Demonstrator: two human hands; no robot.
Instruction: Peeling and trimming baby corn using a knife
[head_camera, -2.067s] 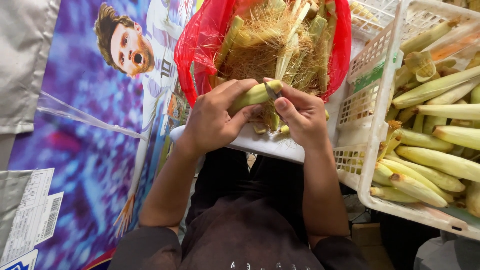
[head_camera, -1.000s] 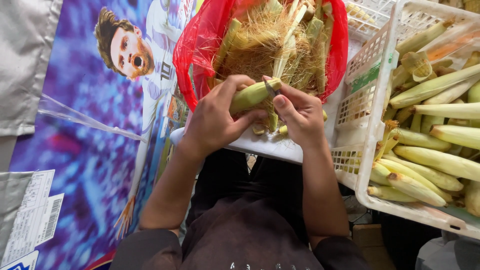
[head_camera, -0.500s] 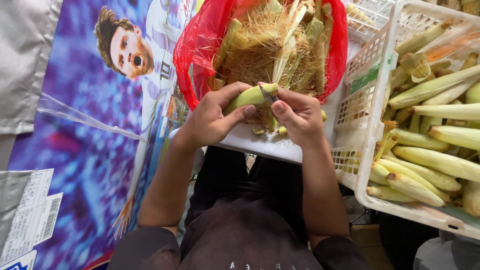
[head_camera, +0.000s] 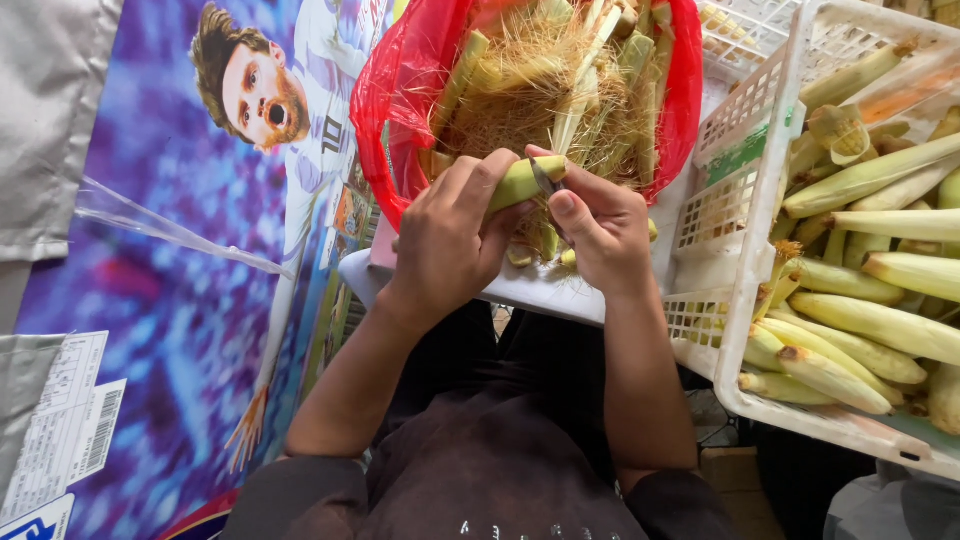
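Currently, the head view looks straight down at two bare hands working above the person's lap. The left hand (head_camera: 450, 235) is wrapped firmly around a green baby corn ear (head_camera: 522, 181), with the fingers curled over the top of it and the thumb pressed beneath; the ear lies nearly level, tilted slightly upward to the right. The right hand (head_camera: 598, 225) is closed in a narrow pinch on a small blade (head_camera: 545, 178), whose thin dark edge touches the exposed end of the ear. Only a short part of the blade shows between the fingers; its handle is hidden inside the hand.

The ear is held just above the near rim of a white tub (head_camera: 520, 285) lined with a red plastic bag (head_camera: 390, 90). That bag is filled with stripped green husks and pale brown silk (head_camera: 545, 85), piled high behind both hands. A few loose husk pieces hang directly below the ear.

To the right, touching the tub, stands a white lattice crate (head_camera: 745, 200) loaded with unpeeled corn ears (head_camera: 880, 325), most lying roughly crosswise. To the left, a large blue-purple printed sheet (head_camera: 170, 300) covers the surface, with grey fabric (head_camera: 45, 120) at the upper left corner and white paper labels (head_camera: 70, 430) at the lower left. Dark clothing covers the lap below the forearms.
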